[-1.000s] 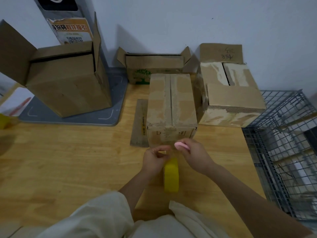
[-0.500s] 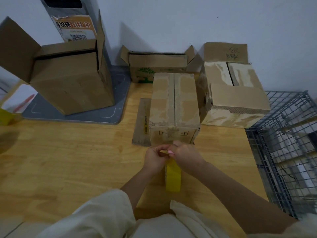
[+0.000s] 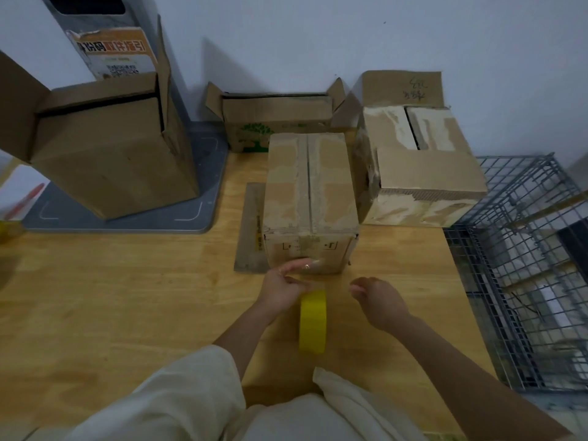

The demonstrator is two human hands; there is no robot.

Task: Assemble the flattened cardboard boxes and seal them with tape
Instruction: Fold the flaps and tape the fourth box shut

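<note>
I observe 1 light wooden tabletop carrying the closed brown cardboard box at centre. Left hand grips the yellow tape roll before it, fingertips touching the box. Right hand hangs loosely curled, its grip holding nothing.

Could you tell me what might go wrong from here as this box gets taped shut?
1. The left hand alone touches the yellow tape roll; the right hand hovers apart, so the strip may twist or stick to itself.
2. The centre box has torn, peeled patches along its seam, so tape may bond poorly.
3. It sits partly on a flat cardboard piece and could shift under pressure.
</note>
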